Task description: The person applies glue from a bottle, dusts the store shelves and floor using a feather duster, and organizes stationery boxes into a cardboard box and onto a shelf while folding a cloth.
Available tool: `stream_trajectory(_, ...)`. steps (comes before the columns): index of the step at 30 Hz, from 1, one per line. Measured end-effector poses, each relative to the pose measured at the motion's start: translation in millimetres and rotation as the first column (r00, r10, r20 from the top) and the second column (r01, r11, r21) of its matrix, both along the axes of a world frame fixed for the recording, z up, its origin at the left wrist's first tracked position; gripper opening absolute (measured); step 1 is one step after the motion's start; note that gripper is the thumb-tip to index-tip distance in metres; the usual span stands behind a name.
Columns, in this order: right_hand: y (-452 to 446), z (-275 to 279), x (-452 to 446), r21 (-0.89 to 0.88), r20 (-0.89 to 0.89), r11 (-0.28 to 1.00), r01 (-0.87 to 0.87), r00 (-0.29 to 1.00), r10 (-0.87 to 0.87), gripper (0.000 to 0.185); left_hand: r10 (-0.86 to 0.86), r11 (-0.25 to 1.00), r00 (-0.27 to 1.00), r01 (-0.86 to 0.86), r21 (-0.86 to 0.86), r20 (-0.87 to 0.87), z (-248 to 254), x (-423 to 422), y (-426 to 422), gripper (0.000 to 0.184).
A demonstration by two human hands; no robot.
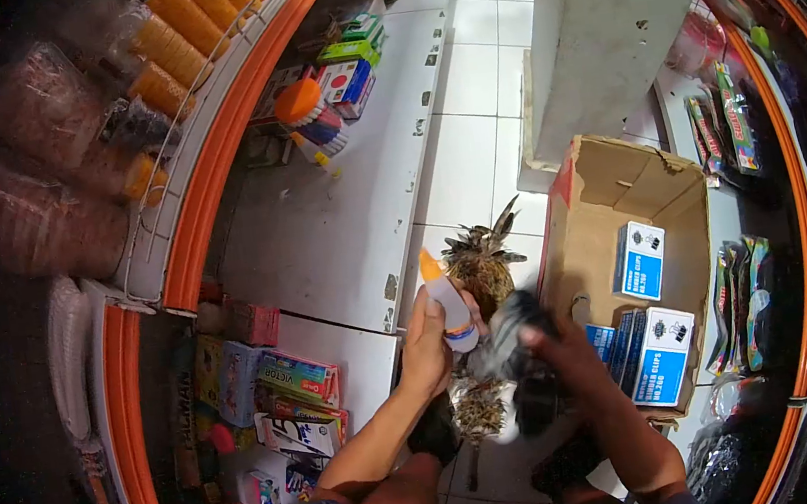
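My left hand (427, 345) is wrapped round a white glue bottle (454, 314) with an orange pointed cap, held upright with a slight tilt. Close beside it, my right hand (556, 342) grips a dark grey cloth (514, 331), which is smeared by motion; whether it touches the bottle I cannot tell. Beneath both hands, brown feathers (479, 268) that look like a feather duster lie on the tiled floor. More feathers (478, 412) show lower down between my feet, and the part in between is hidden.
To the right stands an open cardboard box (574, 231) holding several blue-and-white binder clip boxes (663, 354). On the left shelf (348, 208) are an orange-lidded tub of glue bottles (311, 114) and small cartons (348, 85). Packaged goods (298, 378) sit nearer me. A pillar (609, 35) rises behind the box.
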State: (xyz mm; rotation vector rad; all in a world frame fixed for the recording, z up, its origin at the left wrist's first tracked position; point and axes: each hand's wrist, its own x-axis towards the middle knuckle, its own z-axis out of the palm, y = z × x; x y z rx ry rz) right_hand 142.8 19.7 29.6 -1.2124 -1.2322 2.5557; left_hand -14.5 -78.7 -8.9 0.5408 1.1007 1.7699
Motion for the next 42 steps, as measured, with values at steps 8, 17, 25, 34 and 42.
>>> stream_trajectory(8, -17.0, -25.5, -32.7, 0.764, -0.120, 0.632, 0.131, 0.991, -0.060, 0.029, 0.014, 0.990, 0.961, -0.052, -0.131, -0.276, -35.9, 35.3, -6.1, 0.041)
stream_trajectory(17, 33.3, 0.2, -33.2, 0.320, -0.455, 0.851, 0.418, 0.855, -0.249, 0.029, -0.132, 0.963, 0.913, 0.211, -0.169, 0.386, 23.4, 29.3, -2.6, 0.047)
stream_trajectory(25, 21.2, -43.1, -24.7, 0.453, -0.341, 0.870, 0.194, 0.939, -0.032, 0.033, -0.244, 0.891, 0.716, 0.432, -0.140, 0.654, 15.9, 26.3, -8.9, 0.051)
stream_trajectory(34, 45.1, -18.2, -7.7, 0.102, -0.320, 0.896, 0.433, 0.867, -0.382, 0.031, -0.300, 0.904, 0.742, 0.422, -0.069, 0.599, 21.0, 28.3, -2.4, 0.049)
stream_trajectory(42, 33.9, -11.6, -5.4, 0.668, -0.128, 0.743, 0.049, 0.991, 0.049, 0.023, -0.230, 0.871, 0.927, 0.332, -0.362, 0.297, 22.3, 30.4, -5.1, 0.035)
